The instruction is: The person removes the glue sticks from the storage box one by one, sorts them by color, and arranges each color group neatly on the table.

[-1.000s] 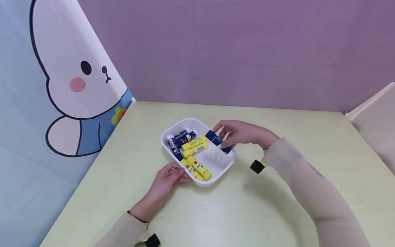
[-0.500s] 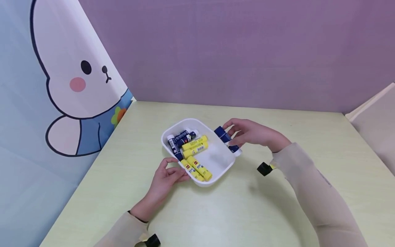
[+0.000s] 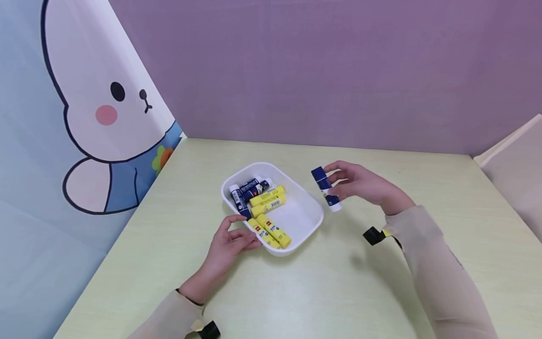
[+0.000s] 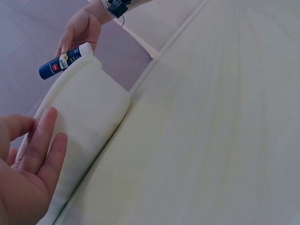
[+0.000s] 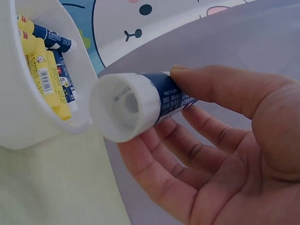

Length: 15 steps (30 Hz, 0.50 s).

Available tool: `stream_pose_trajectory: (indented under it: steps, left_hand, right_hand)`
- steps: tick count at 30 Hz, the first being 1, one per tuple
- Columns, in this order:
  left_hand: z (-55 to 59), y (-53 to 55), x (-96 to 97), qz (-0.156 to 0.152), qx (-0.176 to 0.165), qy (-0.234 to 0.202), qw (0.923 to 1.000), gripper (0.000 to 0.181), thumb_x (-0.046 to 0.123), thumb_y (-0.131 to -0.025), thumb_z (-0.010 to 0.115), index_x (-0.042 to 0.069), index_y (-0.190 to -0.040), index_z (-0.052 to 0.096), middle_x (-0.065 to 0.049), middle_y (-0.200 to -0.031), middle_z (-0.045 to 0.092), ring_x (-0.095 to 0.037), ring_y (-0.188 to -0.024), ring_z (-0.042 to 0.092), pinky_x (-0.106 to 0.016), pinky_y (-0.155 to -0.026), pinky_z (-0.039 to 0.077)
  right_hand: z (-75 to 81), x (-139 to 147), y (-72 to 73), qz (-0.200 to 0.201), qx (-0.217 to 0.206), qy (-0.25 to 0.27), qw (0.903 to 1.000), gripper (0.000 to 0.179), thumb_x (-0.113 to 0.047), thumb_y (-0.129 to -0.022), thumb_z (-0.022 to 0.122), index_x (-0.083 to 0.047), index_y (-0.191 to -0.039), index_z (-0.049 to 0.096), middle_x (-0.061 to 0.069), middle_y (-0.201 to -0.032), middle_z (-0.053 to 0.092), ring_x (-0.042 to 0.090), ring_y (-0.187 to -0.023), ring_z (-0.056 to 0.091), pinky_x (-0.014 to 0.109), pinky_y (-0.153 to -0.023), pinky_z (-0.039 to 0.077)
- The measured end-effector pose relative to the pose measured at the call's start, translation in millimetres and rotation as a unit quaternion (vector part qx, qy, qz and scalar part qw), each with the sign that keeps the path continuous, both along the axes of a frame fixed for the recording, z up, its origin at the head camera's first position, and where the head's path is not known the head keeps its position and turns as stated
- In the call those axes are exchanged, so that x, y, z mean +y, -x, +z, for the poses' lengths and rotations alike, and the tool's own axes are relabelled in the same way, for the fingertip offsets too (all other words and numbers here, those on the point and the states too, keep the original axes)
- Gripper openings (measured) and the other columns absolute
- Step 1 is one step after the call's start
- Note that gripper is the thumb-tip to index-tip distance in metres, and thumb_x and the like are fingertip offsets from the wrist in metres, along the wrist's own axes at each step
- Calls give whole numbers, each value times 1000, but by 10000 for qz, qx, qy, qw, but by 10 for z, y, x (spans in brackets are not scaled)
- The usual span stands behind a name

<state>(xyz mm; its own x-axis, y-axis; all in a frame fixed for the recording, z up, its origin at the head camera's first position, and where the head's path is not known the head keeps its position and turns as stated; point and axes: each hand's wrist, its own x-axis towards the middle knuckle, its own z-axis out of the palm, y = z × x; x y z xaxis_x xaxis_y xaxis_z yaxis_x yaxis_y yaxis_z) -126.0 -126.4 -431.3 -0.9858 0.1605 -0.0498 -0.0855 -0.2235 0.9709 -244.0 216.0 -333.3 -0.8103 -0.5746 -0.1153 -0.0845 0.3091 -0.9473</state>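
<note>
My right hand (image 3: 360, 183) holds a dark blue glue stick (image 3: 325, 188) with a white end, in the air just right of a white plastic tub (image 3: 306, 202). In the right wrist view, thumb and fingers pinch the glue stick (image 5: 169, 96), its hollow white end facing the camera. My left hand (image 3: 226, 242) holds the tub's near left side, fingers at the rim and against the outer wall. Inside lie yellow glue sticks (image 3: 273, 230) near the front and middle, and 3 dark blue glue sticks (image 3: 240, 201) at the left and back.
The tub stands on a pale wooden table (image 3: 322, 292). A purple cloth (image 3: 322, 70) hangs behind it, and a blue cloth with a cartoon animal (image 3: 106, 117) hangs at the left. A white panel (image 3: 516, 174) borders the right side.
My right hand has lifted the blue glue stick out over the tub's right rim and moved it right, turning it steeper. The left hand stays at the tub, its index finger shifted slightly.
</note>
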Motion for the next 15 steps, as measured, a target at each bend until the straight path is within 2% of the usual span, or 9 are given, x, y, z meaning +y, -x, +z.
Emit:
stream_pose_trajectory:
  steps: [5,11,15]
  left_hand:
    - [9,-3,5,-13,-1,14,10000,46,-13,-95,56,-7,-133,31,-13,-89,68,-21,-82,73,-39,-85,61]
    - [10,-7,8,-33,21,50,10000,46,-13,-94,56,-7,-133,31,-13,-89,68,-21,-82,73,-39,-85,61]
    - [9,-9,8,-10,0,54,10000,47,-14,-94,55,-7,-133,31,-13,-88,69,-21,-82,73,-39,-84,61]
  right_hand:
    - [-43,94,15,-181,16,144,9997,51,6,-90,62,5,-136,41,14,-112,62,21,-92,68,33,-80,60]
    - [-87,191,22,-640,-159,337,9973,50,4,-93,61,4,-137,39,10,-111,61,19,-90,69,32,-80,60]
    - [-135,255,40,-764,-258,556,9952,49,3,-95,59,5,-138,37,8,-110,61,18,-92,67,31,-81,60]
